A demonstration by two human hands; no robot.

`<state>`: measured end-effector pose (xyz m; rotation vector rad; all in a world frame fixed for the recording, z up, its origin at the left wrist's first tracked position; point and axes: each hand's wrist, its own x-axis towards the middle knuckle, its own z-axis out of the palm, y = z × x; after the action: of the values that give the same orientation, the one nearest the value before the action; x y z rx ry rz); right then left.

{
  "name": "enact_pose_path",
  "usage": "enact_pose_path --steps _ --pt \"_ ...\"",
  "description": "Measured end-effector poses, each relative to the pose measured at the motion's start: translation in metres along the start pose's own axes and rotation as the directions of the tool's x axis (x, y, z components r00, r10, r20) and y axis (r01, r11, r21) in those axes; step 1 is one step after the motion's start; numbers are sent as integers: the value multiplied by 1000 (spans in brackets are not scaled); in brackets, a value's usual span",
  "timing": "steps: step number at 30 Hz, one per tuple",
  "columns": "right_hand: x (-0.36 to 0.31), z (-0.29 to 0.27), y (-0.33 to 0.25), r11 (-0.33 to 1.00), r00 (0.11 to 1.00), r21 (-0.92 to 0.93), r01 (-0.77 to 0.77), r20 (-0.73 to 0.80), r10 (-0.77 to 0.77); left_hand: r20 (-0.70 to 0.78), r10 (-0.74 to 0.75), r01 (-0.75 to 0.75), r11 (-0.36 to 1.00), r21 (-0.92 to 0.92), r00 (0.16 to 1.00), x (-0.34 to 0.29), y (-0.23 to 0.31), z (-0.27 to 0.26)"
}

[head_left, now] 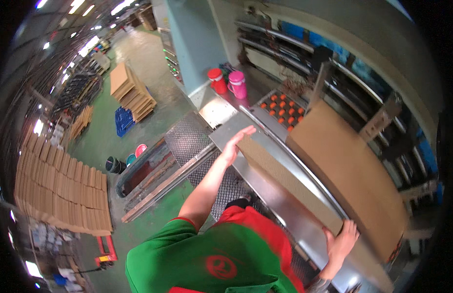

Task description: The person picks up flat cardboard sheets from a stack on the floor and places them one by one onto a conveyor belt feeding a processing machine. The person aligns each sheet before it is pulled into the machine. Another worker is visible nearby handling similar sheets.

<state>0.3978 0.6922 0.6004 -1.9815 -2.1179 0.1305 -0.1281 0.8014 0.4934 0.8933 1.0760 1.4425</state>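
A stack of corrugated cardboard sheets (290, 180) stands on a steel ledge (280, 210) in front of me, its fluted edges facing up. My left hand (234, 145) lies against its far-left end, fingers stretched out across the end. At the near-right end my right hand (341, 240) grips the stack, fingers over the end and thumb apart on my side. Beyond a metal rail (304, 168) lies a wide brown cardboard sheet (351, 180) on the machine bed; how many sheets lie under it is hidden.
Orange rollers (284, 108) show in the machine bed. A red jug (217, 80) and a pink jug (237, 84) stand at the back. Chequered steel plate (189, 139) lies left of the ledge. Cardboard stacks (65, 185) and a red pallet jack (106, 251) occupy the left floor.
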Motion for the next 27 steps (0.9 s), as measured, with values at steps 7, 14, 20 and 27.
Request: enact_pose_path --steps 7,14,20,27 --pt "-9 8 11 1000 999 13 15 -31 -14 79 1 0 1000 -9 997 -6 -3 1" --pt "3 -3 15 993 999 -110 32 -40 -37 291 120 -186 960 211 949 9 -10 -1" --pt "8 21 25 963 996 -264 -62 -77 43 291 153 -219 953 208 944 25 -8 17" --pt "2 38 22 910 983 -375 -176 -120 141 74 159 -172 959 227 984 32 0 33"
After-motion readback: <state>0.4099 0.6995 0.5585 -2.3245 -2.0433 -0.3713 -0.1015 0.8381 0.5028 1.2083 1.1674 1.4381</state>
